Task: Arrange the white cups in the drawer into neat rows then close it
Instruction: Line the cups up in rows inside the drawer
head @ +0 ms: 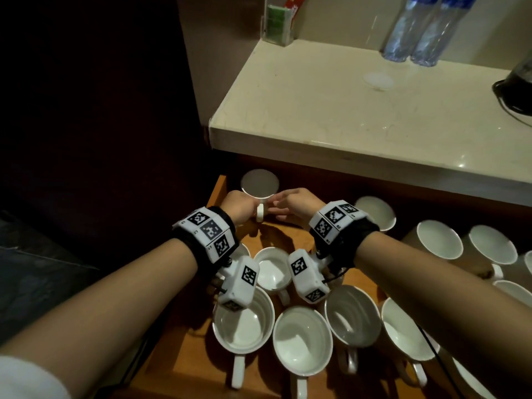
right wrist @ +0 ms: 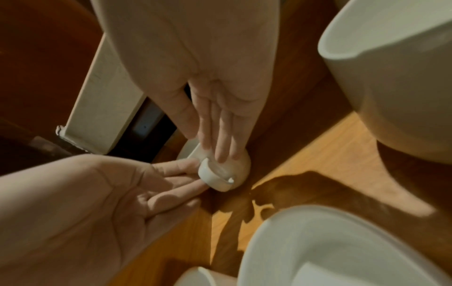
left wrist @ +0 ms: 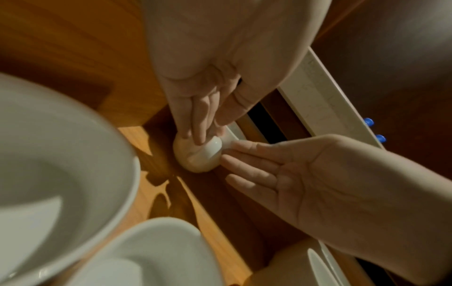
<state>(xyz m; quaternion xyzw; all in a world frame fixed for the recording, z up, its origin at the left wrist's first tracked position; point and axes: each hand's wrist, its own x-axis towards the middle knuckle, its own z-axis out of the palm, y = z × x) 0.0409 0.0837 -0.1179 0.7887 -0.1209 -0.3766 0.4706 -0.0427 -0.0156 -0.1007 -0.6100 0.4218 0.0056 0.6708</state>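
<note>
1. The cup (head: 260, 187) in hand stands upright in the far left corner of the drawer (head: 184, 349), partly under the counter edge, handle toward you.
2. Your left hand (head: 239, 207) lies with straight fingers against the cup's left side; your right hand (head: 296, 204) has straight fingers touching its right side near the handle. Neither hand curls round it (you are steering, not gripping).
3. The other cups (head: 302, 344) stand upright but loosely grouped nearer the front, handles toward you; more sit to the right.
4. Risk, in my judgement: a flat-fingered push could tip the cup or knock it against the drawer wall. The wrist-worn cameras (head: 239, 286) hang just above the front cups and could clip a rim.
5. The drawer floor is bare wood. Above it sits a pale stone counter (head: 345, 110) with two water bottles (head: 417, 30) and a clear holder of packets (head: 277, 23); the room is dim.
</note>
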